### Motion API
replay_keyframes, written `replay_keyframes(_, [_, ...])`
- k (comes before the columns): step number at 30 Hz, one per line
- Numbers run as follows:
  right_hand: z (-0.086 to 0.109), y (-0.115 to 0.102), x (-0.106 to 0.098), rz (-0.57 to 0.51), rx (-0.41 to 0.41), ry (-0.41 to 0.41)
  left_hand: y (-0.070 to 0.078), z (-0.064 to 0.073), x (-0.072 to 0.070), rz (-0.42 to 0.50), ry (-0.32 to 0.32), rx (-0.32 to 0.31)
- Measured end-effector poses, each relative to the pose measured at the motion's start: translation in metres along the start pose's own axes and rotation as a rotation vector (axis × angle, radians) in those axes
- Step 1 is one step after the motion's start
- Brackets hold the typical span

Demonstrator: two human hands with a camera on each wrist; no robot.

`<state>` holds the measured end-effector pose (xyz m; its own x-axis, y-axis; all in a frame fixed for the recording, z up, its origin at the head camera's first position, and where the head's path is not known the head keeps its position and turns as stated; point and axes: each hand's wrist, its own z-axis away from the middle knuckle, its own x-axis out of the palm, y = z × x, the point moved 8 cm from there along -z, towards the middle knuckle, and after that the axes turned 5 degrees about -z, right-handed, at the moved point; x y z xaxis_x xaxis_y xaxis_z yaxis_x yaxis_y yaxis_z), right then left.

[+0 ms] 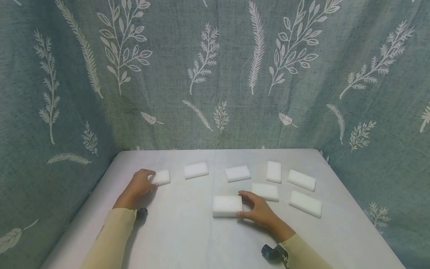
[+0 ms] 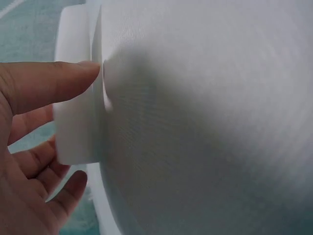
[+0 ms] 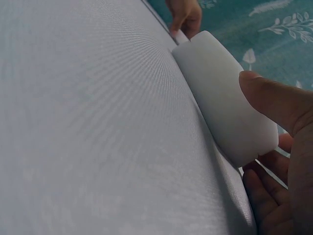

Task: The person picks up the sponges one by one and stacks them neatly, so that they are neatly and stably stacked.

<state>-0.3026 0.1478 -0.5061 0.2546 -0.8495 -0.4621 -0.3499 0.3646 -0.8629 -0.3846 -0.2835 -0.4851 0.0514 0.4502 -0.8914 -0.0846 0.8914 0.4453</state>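
Several white rectangular blocks that look like sponges are on the white-covered table. In the head view my left hand (image 1: 139,185) grips one sponge (image 1: 163,177) at the far left, covering its left end. The left wrist view shows the thumb of that hand (image 2: 29,107) on the near face of the sponge (image 2: 78,132), with fingers behind it. My right hand (image 1: 262,212) holds another sponge (image 1: 227,206) by its right end near the middle. In the right wrist view, the thumb lies on the upper side of this sponge (image 3: 225,98), with fingers beyond and below.
Behind and right of my right hand lie more sponges, one (image 1: 265,191) close to its fingers. Another sponge (image 1: 196,170) sits at the back, right of my left hand. Patterned green-blue cloth (image 1: 215,93) hangs behind and beside the table (image 1: 181,239).
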Motion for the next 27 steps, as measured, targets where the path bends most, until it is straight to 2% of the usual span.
replay_keyframes(8, [0.0, -0.002, 0.0, 0.017, 0.002, -0.003, -0.002, -0.001, -0.001, -0.013, 0.006, -0.001])
replay_keyframes(16, [0.001, -0.001, 0.001, 0.034, 0.016, -0.009, -0.004, 0.002, -0.002, 0.027, 0.018, 0.026])
replay_keyframes(27, [0.001, -0.001, -0.001, 0.04, 0.017, 0.0, 0.009, 0.012, -0.011, 0.059, 0.047, 0.069])
